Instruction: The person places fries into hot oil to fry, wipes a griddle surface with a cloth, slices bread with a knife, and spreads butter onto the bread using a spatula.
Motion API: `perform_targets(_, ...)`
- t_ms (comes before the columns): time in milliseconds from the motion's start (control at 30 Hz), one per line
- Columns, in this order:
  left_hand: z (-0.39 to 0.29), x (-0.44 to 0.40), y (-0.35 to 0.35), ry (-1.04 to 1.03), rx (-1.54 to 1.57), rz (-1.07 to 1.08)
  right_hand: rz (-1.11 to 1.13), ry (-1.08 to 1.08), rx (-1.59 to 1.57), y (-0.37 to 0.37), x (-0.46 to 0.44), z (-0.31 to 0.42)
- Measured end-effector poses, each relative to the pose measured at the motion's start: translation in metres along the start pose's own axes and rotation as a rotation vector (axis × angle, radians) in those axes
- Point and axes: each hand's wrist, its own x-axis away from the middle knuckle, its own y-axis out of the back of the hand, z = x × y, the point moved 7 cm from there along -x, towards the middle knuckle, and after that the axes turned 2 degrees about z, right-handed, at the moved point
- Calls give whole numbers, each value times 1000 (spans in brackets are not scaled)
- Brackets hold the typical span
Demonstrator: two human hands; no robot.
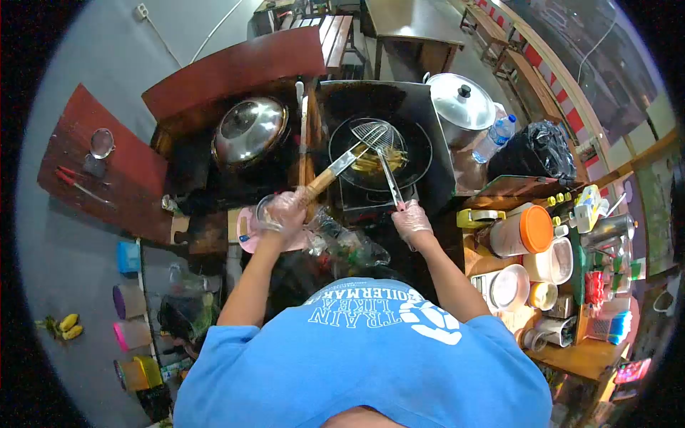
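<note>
Though gloved, left hand (285, 210) tight round wooden-handled utensil (327, 177), right hand (412, 220) round metal-handled utensil (392, 183).

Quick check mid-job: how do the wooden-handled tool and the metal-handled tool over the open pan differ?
The wooden-handled tool has a thick tan grip; the metal-handled tool shows a slim silver shaft.
The wooden-handled tool slants up to the right; the metal-handled tool stands steeper, leaning slightly left.
The left hand holds the wooden-handled tool, the right hand the metal-handled tool.
Both reach over the open pan.
</note>
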Motion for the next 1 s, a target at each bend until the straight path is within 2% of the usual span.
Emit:
perform_targets(100,22,-8,-2,-47,-3,-9,3,50,-121,-19,-8,-10)
perform_targets(167,34,-12,-9,32,-27,100,-15,80,-158,-28,-13,-17)
perform_targets(233,31,-9,-3,-14,22,42,-43,101,-187,-36,-15,-26)
perform_targets(267,32,-8,-4,-16,20,35,25,39,-279,-48,-19,-37)
perform_targets(300,34,-7,-5,-18,18,26,22,31,-279,-37,-6,-33)
perform_targets(367,32,-8,0,-22,12,31,164,-136,-360,-13,37,-15)
perform_targets(433,26,-9,12,-25,7,34,66,-33,-91,9,48,-21)
perform_targets(500,28,-9,12,79,-69,221,-8,-121,142,38,72,-24)
perform_targets(533,27,-7,14,79,-66,221,-27,-30,240,35,63,-58)
perform_targets(633,28,-1,26,84,-77,213,94,124,654,63,114,-26)
perform_targets(667,22,2,47,29,-79,87,156,114,661,75,134,-3)
perform_targets(733,6,11,84,-80,-16,-165,319,-61,411,89,180,66)
perform_targets(767,-2,16,90,-136,116,-223,336,207,267,73,186,91)
perform_targets(800,-46,7,137,-119,378,106,377,473,128,58,196,116)
perform_targets(833,-64,9,126,-155,517,434,353,972,-45,39,210,135)
perform_targets(867,-75,27,125,-398,563,254,530,898,-154,18,213,149)
perform_targets(900,-93,33,132,-444,508,564,705,819,-262,-1,217,161)
perform_targets(933,-86,40,112,-482,468,642,698,828,-255,-6,220,168)
perform_targets(967,-76,49,91,-518,426,718,787,710,-486,-11,220,171)
perform_targets(1000,-69,52,92,-518,421,707,871,582,-716,-15,220,171)
